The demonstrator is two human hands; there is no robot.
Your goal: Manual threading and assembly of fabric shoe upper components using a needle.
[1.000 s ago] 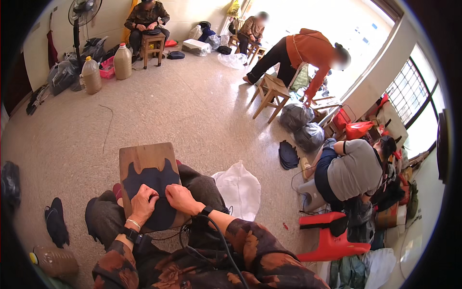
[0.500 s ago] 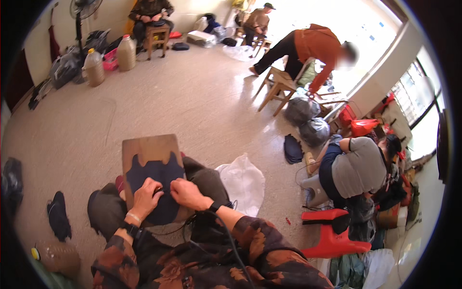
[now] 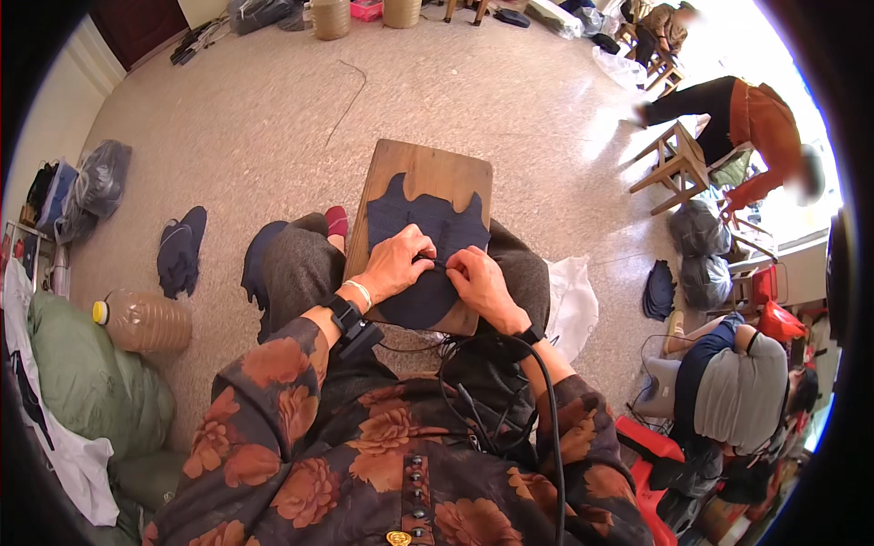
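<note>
At your left, one clear plastic bottle [image 3: 143, 320], yellow-capped, lying on the floor; grey tied bags [image 3: 696, 238] at right beside the stool; a white plastic bag [image 3: 572, 300] by your right knee

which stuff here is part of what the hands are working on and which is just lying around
In the work:
- dark fabric piece, pinched by both hands
- wooden board under it, on the lap
- left hand
- right hand

Lying about:
- plastic bottle on the floor, left
- dark cloth pieces on the floor
- white plastic bag, right of the lap
- grey bags by the wooden stool
</note>
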